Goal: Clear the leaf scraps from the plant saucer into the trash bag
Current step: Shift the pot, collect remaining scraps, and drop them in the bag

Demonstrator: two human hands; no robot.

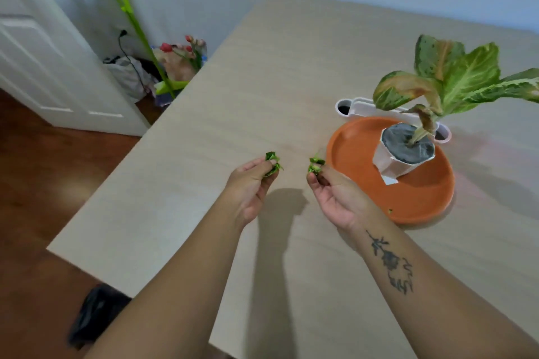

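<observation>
An orange plant saucer (pixel 420 198) sits on the right of the light wooden table (pixel 262 81), with a white potted plant (pixel 405 151) standing in it. One tiny green scrap (pixel 390 210) lies near the saucer's front rim. My left hand (pixel 252 183) pinches a bunch of green leaf scraps (pixel 272 165) above the table. My right hand (pixel 335 195) holds another clump of leaf scraps (pixel 316 165) just left of the saucer's rim. A black trash bag (pixel 96 315) lies on the floor below the table's near left corner, partly hidden by my left forearm.
A white oblong tray (pixel 358 109) stands behind the saucer. On the wooden floor at the far left are a white door (pixel 43 52), bags with flowers (pixel 180 61), a cable and a tall green stem (pixel 131 26).
</observation>
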